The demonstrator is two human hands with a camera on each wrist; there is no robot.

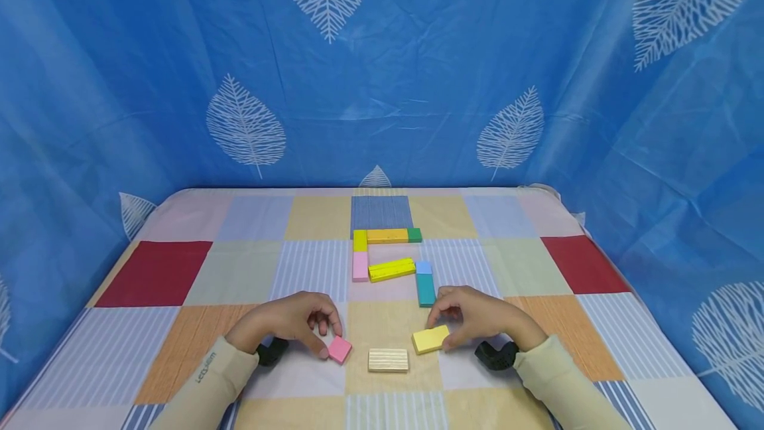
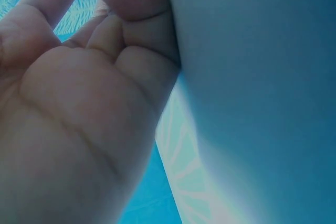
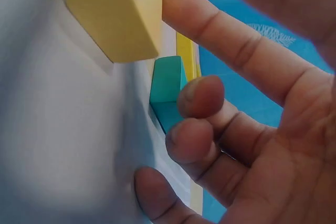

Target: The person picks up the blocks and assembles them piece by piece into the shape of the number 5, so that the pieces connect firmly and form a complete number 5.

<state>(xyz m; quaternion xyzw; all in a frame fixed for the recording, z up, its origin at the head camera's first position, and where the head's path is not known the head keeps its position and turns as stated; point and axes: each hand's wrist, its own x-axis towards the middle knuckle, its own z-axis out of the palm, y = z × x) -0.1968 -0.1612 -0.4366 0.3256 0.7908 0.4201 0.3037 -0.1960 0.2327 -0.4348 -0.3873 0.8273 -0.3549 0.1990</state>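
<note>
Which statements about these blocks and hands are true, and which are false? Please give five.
The orange block lies between the lime block and the green block. True.
The left hand touches the green block. False: the left hand touches the bright pink block.
The right hand touches the pale yellow block. True.
The blue block adjoins the orange block. False: the blue block adjoins the teal block.
Neither hand touches the pale striped block. True.

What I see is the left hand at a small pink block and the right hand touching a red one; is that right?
Almost: the right hand is touching a pale yellow block, not a red one, as the head view shows. The left hand is indeed at a small pink block.
</note>
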